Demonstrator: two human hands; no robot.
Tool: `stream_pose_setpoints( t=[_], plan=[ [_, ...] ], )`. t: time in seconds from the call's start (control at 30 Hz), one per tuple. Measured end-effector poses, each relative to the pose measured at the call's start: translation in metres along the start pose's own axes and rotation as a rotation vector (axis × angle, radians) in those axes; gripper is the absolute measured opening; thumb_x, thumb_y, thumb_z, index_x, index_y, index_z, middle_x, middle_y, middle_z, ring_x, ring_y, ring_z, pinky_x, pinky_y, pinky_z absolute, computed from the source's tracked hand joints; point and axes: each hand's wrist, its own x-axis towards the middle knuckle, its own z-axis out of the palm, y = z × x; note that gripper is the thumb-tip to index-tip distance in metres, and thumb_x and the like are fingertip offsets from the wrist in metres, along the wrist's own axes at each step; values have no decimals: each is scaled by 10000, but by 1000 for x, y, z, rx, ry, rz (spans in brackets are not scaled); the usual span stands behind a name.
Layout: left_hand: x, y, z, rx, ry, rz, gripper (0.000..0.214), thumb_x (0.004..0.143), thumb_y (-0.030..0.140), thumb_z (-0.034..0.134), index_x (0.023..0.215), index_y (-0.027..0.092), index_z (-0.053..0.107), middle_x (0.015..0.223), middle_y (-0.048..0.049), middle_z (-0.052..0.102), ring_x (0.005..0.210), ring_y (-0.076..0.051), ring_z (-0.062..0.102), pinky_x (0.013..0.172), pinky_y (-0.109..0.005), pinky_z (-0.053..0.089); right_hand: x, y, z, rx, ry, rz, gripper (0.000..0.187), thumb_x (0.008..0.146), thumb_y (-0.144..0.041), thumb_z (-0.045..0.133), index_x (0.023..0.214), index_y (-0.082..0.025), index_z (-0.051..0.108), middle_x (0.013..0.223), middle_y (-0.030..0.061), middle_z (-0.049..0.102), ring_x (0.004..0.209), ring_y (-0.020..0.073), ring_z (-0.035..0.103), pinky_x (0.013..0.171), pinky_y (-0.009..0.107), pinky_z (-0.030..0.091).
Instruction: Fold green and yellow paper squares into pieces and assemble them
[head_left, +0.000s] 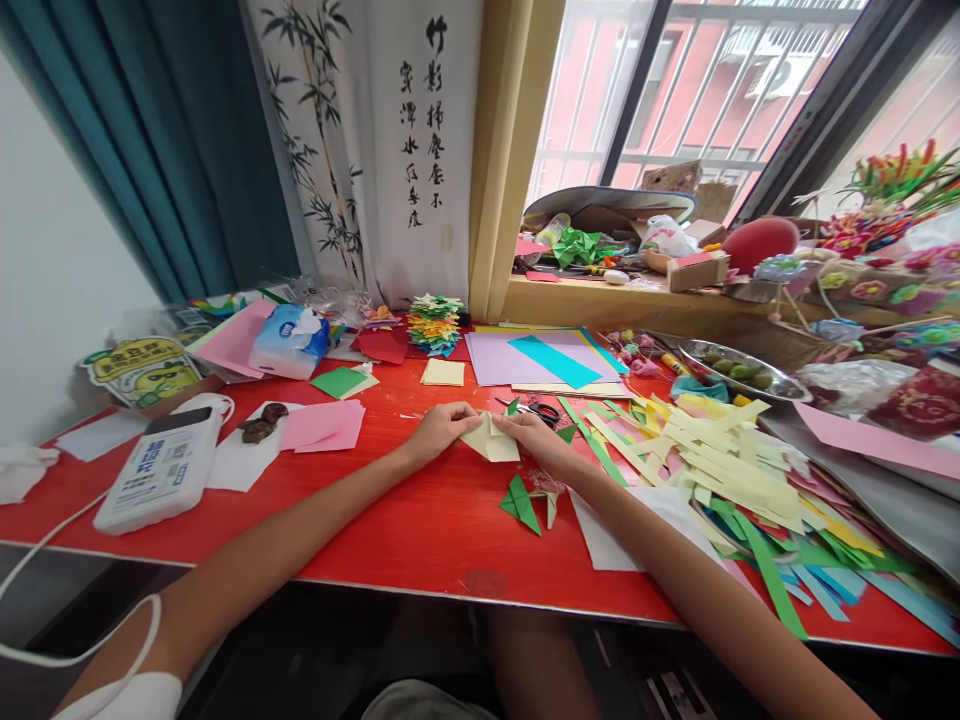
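Observation:
A small piece of pale yellow folded paper (491, 442) is held just above the red table (375, 520). My left hand (444, 428) pinches its left side, and my right hand (534, 440) grips its right side with the fingers closed. Creases run across the paper's face. Below my right hand lies a folded green paper piece (520, 505) beside a small pale folded piece (551, 508). Black-handled scissors (541, 411) rest just behind my right hand. A stack of cream paper squares (442, 373) sits farther back.
Paper strips (735, 460) are heaped at right, near a metal dish (739, 370) of green fruit. Lilac sheets (495, 360) lie at the back by a stack of folded papers (435, 325). At left are pink squares (322, 426) and a white box-shaped device (161, 470) with a cable.

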Motion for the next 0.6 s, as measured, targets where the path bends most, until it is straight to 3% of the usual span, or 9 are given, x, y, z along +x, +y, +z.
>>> stream_pose_setpoints(
  t=[0.4,0.6],
  plan=[
    [1,-3,0,23,15,19,290,734,425,505,694,141,549,655,10,514,620,-101,446,558,-197,348,4,9,5,-103,89,-56,452,732,-531,538,859,-117,669,685,58,636,577,148,537,500,240,373],
    [0,-1,2,-39,-65,-3,286,739,426,514,765,144,547,617,30,476,542,-75,394,500,-187,304,7,11,7,-174,171,-39,446,702,-540,559,818,-123,668,677,45,636,555,144,535,479,237,358]
  ],
)
